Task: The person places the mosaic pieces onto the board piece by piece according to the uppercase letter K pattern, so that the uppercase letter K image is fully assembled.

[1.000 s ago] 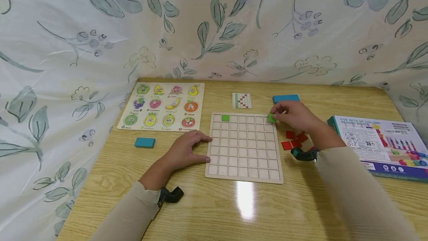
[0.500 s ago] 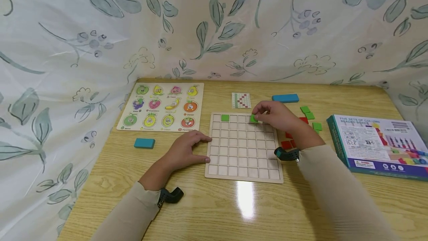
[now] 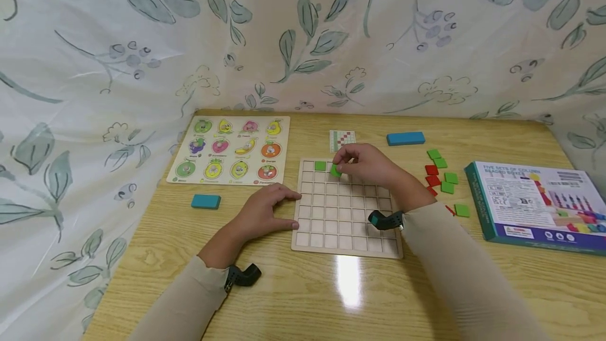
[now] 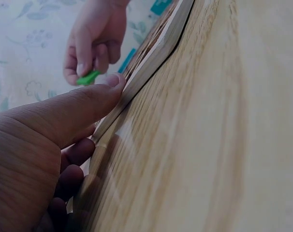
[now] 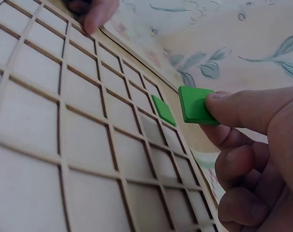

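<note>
A wooden grid board [image 3: 331,225] lies flat on the table in the head view. One green square tile [image 3: 320,166] sits in its top row, second cell from the left. Between thumb and fingers my right hand [image 3: 371,166] pinches another green tile [image 5: 195,105], held over the top row just right of the placed one. In the right wrist view that held tile is tilted and clear of the grid. My left hand [image 3: 266,212] rests at the board's left edge, thumb and fingertips spread along it. A small pattern card [image 3: 338,138] lies behind the board, partly covered by my right hand.
Several red tiles [image 3: 432,180] and green tiles [image 3: 451,178] lie loose right of the board. A boxed bead set [image 3: 521,204] stands farther right. Blue blocks [image 3: 405,138] lie behind and at left, by a fruit puzzle board [image 3: 227,149]. A patterned curtain [image 3: 303,41] hangs behind.
My right hand has carried the green tile leftward along the board's top row, from its right corner to near the placed tile. My left hand has stayed at the left edge.
</note>
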Available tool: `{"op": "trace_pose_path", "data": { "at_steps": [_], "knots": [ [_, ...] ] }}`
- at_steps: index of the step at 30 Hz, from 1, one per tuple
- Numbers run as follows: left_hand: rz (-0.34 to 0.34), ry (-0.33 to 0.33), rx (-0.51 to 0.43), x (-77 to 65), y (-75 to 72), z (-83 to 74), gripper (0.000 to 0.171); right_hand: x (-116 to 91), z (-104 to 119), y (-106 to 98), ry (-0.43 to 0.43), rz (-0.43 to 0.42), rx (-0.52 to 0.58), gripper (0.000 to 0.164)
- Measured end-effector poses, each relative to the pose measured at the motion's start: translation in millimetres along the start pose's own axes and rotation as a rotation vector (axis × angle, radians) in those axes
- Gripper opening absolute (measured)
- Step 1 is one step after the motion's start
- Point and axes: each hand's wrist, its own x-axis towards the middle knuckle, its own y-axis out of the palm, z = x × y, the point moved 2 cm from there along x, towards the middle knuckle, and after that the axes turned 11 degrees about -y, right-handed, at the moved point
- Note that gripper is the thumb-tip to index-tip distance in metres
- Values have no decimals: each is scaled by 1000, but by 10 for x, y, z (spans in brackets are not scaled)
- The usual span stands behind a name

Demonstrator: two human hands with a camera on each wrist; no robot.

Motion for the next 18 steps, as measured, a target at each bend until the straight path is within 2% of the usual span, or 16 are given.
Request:
{"op": "trace_pose_path", "data": {
  "at_steps": [13, 18],
  "knots": [
    [0, -1, -6, 20, 5, 21, 59, 170, 104, 323, -57, -1, -64, 7],
    [-4, 6, -7, 14, 8, 18, 58, 177, 89, 393, -44, -13, -70, 6]
  ]
}}
